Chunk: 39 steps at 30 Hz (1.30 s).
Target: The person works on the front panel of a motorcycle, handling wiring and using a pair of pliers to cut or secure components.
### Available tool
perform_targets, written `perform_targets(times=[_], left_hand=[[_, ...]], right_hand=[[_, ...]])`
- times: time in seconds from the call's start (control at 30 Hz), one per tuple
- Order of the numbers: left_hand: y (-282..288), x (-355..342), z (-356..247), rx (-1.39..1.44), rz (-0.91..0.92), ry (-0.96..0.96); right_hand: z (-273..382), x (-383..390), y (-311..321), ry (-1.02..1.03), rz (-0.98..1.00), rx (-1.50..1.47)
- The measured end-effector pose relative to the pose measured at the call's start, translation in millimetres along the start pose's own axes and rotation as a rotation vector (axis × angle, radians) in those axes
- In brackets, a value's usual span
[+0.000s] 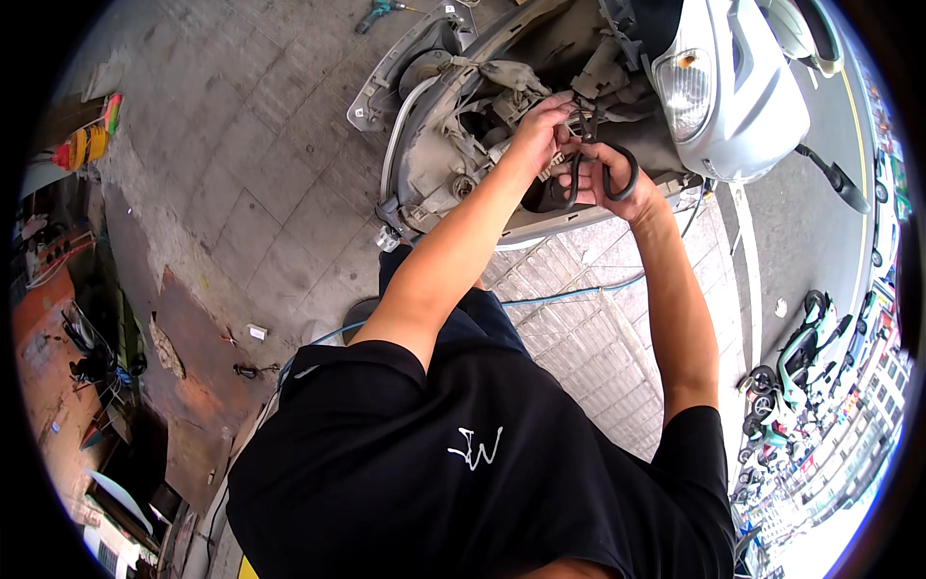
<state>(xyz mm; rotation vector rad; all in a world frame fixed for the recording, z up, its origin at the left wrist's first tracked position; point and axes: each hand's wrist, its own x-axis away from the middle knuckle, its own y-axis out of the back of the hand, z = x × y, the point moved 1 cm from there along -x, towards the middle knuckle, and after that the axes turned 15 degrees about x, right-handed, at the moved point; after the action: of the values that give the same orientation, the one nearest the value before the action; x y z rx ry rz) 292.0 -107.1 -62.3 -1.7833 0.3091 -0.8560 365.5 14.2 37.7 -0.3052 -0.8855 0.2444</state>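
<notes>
My right hand [625, 193] grips a pair of scissors [632, 174] with large black looped handles. Their short dark blades point away from me, over the opened body of a scooter [410, 145]. Close beside the blades, my left hand [542, 133] is closed, fingertips pinched together. Whatever thin thing lies between those fingertips is too small to make out. Around both hands, dusty grey plastic parts and wiring [497, 106] fill the scooter's open body. The scooter's silver front cover with its headlight [687, 95] stands just to the right.
A removed grey panel [374, 96] lies on the paving at the far left of the scooter. Beyond it is a teal power drill [374, 13]. A blue hose [569, 292] crosses the ground near my legs. Several parked scooters [796, 352] line the right side.
</notes>
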Motion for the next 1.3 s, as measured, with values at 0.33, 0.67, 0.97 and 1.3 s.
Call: perform_targets(times=[0.33, 0.67, 0.97, 1.3], left_hand=[[1.5, -5.6, 7.1, -0.058, -0.181, -0.024], [-12.0, -3.1, 5.8, -0.087, -0.238, -0.077], [-8.7, -7.0, 12.9, -0.246, -0.17, -0.126], [-1.2, -15.6, 7.1, -1.017, -0.134, -0.297]], right_hand=[[1.7, 2.3, -10.6, -0.012, 0.046, -0.042], [10.1, 1.2, -13.9, 0.026, 0.036, -0.075], [10.8, -8.9, 2.7, -0.069, -0.029, -0.063], [13.5, -5.8, -6.2, -0.139, -0.23, -0.083]])
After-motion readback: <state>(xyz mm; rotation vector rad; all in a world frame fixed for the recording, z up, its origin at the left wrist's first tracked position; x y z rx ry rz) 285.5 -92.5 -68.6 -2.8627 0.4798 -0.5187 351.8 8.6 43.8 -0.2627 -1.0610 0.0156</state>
